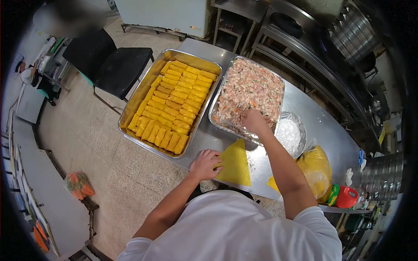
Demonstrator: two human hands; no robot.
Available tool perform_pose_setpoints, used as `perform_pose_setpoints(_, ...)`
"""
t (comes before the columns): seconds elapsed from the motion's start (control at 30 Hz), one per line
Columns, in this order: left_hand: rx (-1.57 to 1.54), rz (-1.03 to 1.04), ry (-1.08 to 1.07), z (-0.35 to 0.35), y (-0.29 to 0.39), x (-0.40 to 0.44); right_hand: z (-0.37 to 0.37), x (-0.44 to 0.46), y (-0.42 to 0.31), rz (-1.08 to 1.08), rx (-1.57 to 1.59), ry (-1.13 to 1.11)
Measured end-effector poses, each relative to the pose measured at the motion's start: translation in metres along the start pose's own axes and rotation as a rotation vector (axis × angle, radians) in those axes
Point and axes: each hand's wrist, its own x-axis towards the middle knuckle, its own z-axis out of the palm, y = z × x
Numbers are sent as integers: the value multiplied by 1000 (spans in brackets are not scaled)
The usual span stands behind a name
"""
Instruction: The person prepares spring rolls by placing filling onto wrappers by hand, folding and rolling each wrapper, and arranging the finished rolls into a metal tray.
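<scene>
My right hand [253, 121] reaches into the near part of a metal tray [211, 114] of minced filling [250, 89], pale pink with orange and green bits. Its fingers are bent together in the mix, their tips hidden. On the steel table in front of me lies a yellow spring roll wrapper [236, 165], a corner pointing toward the filling. My left hand [206, 165] is at the wrapper's left edge, fingers curled on it, a ring on one finger. Left of the filling, a deep metal tray [125, 114] holds rows of yellow rolls [174, 102].
A round metal bowl [291, 135] stands right of the filling tray. Beyond my right arm are a bag of yellow stuff [315, 167] and a red container [347, 197]. A black chair [124, 65] stands left of the table; a bag of carrots [79, 185] lies farther left.
</scene>
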Motion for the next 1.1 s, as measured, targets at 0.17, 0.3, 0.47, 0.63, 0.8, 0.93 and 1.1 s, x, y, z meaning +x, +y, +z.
perform_pose_setpoints(0.17, -13, -1, 16, 0, 2, 1, 11, -5, -5, 37, 30, -146)
perform_pose_setpoints(0.3, -26, 15, 41, 0, 2, 1, 34, 12, 4, -87, -213, -171)
perform_pose_setpoints(0.47, -23, 11, 46, 0, 3, 1, 34, 21, -25, -77, -20, -364)
perform_pose_setpoints(0.63, -5, -8, 28, 0, 3, 0, -1, 35, -44, 37, 325, -575)
perform_pose_setpoints(0.8, -1, -11, 54, 1, 4, -1, 17, 51, -32, -176, 182, -427)
perform_pose_setpoints(0.93, 2, 0, 61, -1, 6, 0, 44, 49, -48, -207, 114, -393)
perform_pose_setpoints(1.1, 5, 9, 59, 2, 3, 0, -3, 47, -16, -167, 585, -581)
